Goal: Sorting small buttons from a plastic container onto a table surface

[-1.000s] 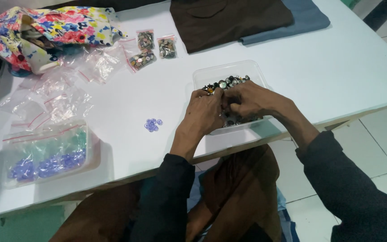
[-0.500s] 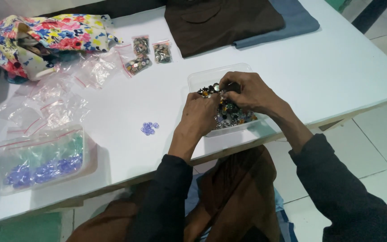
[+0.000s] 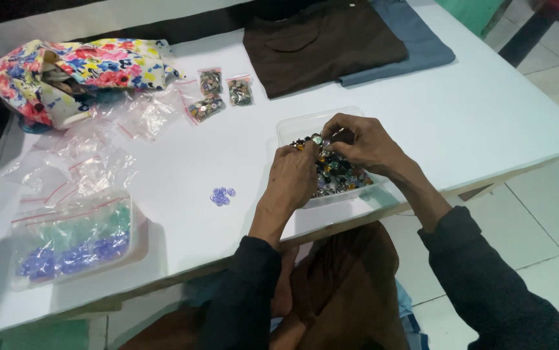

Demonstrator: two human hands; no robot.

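I'm pinching one small round gem (image 3: pixel 317 139) between my left hand (image 3: pixel 295 178) and right hand (image 3: pixel 363 142) over the clear tray (image 3: pixel 292 126) on the table (image 3: pixel 500 123); probably hard, light, slippery, so I'm gripping its edges.

Bead tray (image 3: pixel 290 128) near table (image 3: pixel 500 123) front edge, folded cloths (image 3: pixel 331 42) behind

Both hands work over a clear plastic tray (image 3: pixel 292 127) of mixed glass gems (image 3: pixel 335 174) on a white table (image 3: pixel 487 123); the left hand (image 3: pixel 294 178) and right hand (image 3: pixel 363 142) pinch one gem (image 3: pixel 317 139) between them
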